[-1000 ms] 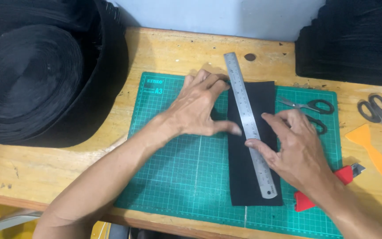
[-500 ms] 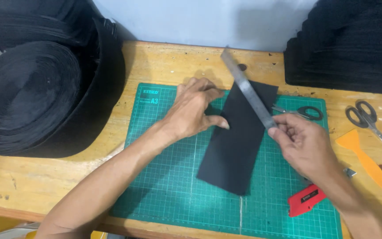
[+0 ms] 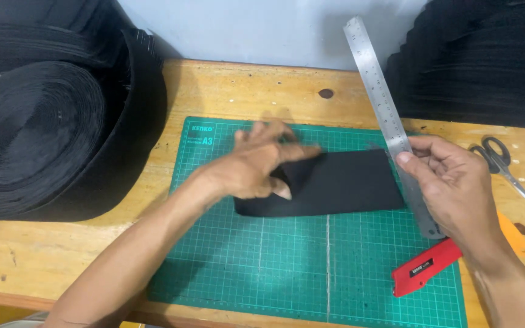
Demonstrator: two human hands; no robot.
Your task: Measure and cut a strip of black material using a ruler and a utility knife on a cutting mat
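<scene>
A black rectangular piece of material [image 3: 347, 182] lies crosswise on the green cutting mat [image 3: 274, 261]. My left hand [image 3: 262, 164] rests on its left end, fingers spread and blurred, pinching or pressing the edge. My right hand [image 3: 457, 182] holds a long steel ruler [image 3: 378, 91] lifted off the mat, its far end tilted up toward the wall. The ruler's lower end runs past the piece's right edge.
A red utility knife [image 3: 423, 270] lies on the mat's right part, near my right wrist. Scissors [image 3: 499, 158] and an orange scraper [image 3: 511, 234] lie on the wooden table at right. Large black rolls [image 3: 50, 133] fill the left; a black stack [image 3: 475, 61] stands at back right.
The black piece has been turned from lengthwise to crosswise on the mat. The ruler has been lifted off it by my right hand and swung to the right.
</scene>
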